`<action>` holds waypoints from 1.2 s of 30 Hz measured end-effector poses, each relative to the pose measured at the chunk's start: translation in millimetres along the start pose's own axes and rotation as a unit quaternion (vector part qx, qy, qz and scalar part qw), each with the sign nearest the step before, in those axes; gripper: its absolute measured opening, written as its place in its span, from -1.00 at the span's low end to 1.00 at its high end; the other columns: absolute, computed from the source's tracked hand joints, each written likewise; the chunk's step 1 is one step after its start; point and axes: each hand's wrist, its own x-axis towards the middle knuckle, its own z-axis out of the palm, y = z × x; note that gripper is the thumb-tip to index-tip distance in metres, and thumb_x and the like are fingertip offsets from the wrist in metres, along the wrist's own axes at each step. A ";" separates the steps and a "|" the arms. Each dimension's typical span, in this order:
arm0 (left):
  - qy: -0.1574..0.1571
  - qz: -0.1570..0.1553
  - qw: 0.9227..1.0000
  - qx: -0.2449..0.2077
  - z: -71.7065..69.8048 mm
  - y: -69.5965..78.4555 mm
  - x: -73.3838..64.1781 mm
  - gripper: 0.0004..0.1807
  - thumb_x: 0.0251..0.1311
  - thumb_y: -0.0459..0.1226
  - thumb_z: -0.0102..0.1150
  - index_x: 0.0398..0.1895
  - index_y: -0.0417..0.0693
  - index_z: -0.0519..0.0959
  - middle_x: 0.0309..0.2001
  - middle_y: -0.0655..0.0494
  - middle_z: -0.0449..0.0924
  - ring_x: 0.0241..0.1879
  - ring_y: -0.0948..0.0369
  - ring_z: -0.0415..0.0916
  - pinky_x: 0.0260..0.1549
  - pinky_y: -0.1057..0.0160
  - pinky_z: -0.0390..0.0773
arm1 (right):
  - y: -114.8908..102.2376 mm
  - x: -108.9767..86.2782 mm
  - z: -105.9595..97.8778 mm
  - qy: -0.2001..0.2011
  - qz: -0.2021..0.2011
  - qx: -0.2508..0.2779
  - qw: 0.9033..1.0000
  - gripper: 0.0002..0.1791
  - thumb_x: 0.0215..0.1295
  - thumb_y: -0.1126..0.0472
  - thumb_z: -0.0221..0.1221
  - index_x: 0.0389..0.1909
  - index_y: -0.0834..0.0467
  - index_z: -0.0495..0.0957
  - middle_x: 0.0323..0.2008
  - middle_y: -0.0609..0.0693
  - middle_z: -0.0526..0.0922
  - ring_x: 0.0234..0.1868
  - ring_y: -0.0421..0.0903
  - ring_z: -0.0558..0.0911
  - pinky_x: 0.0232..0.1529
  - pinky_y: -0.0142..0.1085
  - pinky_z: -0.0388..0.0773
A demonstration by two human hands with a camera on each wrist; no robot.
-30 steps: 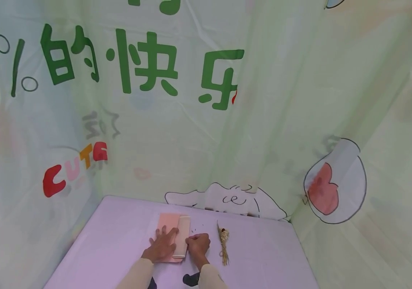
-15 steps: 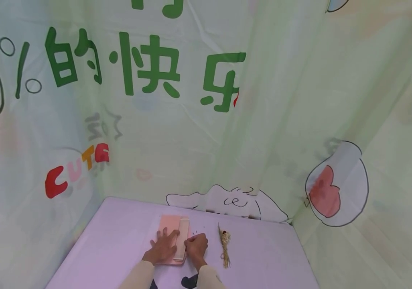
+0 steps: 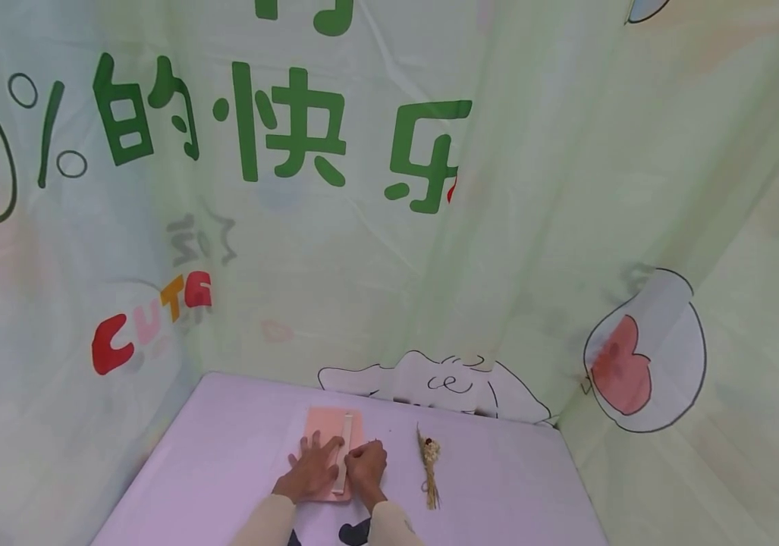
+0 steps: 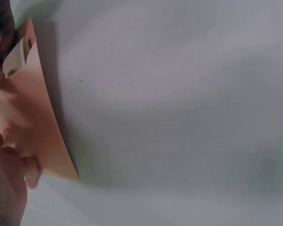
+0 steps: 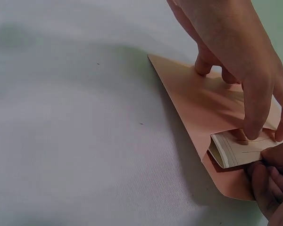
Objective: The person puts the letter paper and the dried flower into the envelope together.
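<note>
Left hand (image 3: 314,466) spread, I'm pressing the pink sheet (image 3: 325,421) on the counter (image 3: 505,474); my right hand (image 3: 366,464) pinches the cream strip (image 5: 239,147) lying on that sheet, dried bouquet (image 3: 429,464) right of the sheet.

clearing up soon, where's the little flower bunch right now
In the head view, the flower bunch lies on the lilac table, right of the right hand, not touching it.

folded strip (image 3: 343,459) on card (image 3: 325,421) | card on table (image 3: 498,478) | dried bouquet (image 3: 429,464) right of card | curtain (image 3: 334,265) behind table
</note>
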 end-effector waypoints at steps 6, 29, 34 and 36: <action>-0.005 -0.007 1.000 0.003 -0.9 1.1 -1.0 -0.48 0.43 -0.24 0.24 0.43 0.13 0.48 0.59 -0.50 0.20 0.47 -0.48 0.20 0.20 -0.81 0.15 | 1.8 0.6 7.1 -0.008 0.001 0.006 1.000 -0.88 0.14 0.52 0.43 -0.48 0.31 0.69 -0.50 0.08 0.65 -0.45 -0.07 0.62 -0.41 -0.21 0.67; -0.007 0.029 1.000 -0.009 10.0 -11.4 2.2 -0.50 0.57 -0.07 0.12 0.49 0.11 0.41 0.58 -0.58 0.17 0.44 -0.60 0.14 0.14 -0.91 0.04 | 1.3 -3.8 18.8 -0.039 -0.014 0.038 0.998 -0.94 0.23 0.53 0.37 -0.41 0.39 0.76 -0.51 0.16 0.76 -0.52 -0.09 0.69 -0.45 -0.19 0.75; 0.008 0.040 0.999 0.001 14.3 -16.1 4.6 -0.50 0.60 -0.05 -0.01 0.52 0.16 0.37 0.56 -0.60 0.16 0.43 -0.69 0.12 0.09 -0.91 0.08 | -7.4 -5.9 14.9 -0.046 -0.019 0.035 0.998 -0.94 0.30 0.52 0.35 -0.36 0.43 0.76 -0.44 0.23 0.79 -0.48 -0.06 0.73 -0.40 -0.16 0.79; 0.007 0.033 0.999 0.006 13.9 -16.4 5.3 -0.50 0.61 -0.01 -0.01 0.52 0.19 0.37 0.58 -0.57 0.16 0.45 -0.70 0.11 0.11 -0.91 0.08 | -11.6 -7.1 12.9 -0.048 -0.020 0.034 0.998 -0.95 0.30 0.52 0.35 -0.35 0.43 0.77 -0.42 0.24 0.80 -0.46 -0.05 0.74 -0.35 -0.13 0.81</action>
